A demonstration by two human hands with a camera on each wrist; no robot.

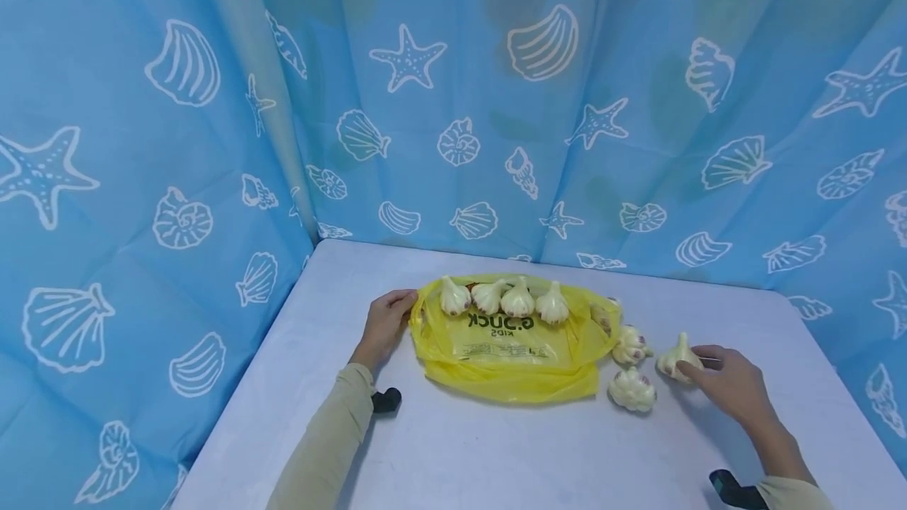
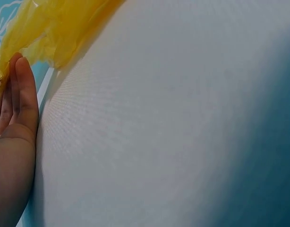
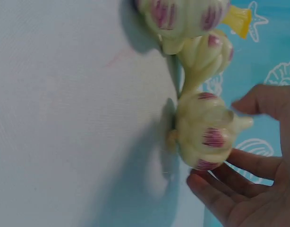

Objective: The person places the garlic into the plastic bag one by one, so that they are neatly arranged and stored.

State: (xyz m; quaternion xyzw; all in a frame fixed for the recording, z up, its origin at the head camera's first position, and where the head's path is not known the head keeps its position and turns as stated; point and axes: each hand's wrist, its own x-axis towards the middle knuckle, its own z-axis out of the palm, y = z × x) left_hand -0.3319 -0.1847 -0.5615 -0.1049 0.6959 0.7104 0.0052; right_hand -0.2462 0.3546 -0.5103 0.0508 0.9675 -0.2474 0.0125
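My left hand (image 1: 386, 325) pinches the left end of a yellow plastic bag (image 1: 510, 384); in the left wrist view, crinkled plastic (image 2: 69, 33) runs into the fingers (image 2: 27, 90). Several garlic bulbs stand in a row along the bag's far part, one of them a white bulb (image 1: 553, 305). My right hand (image 1: 737, 384) is around an upright garlic bulb (image 1: 678, 360) to the right. In the right wrist view, bent fingers (image 3: 216, 194) lie along one side of that purple-striped bulb (image 3: 206, 135), while the thumb stands slightly off it.
Two more garlic bulbs, a nearer one (image 1: 632, 390) and a farther one (image 1: 630, 346), lie between the bag and my right hand. A white-covered table (image 1: 482, 455) lies beneath everything. Blue shell-patterned curtains (image 1: 453, 101) hang behind and at the left.
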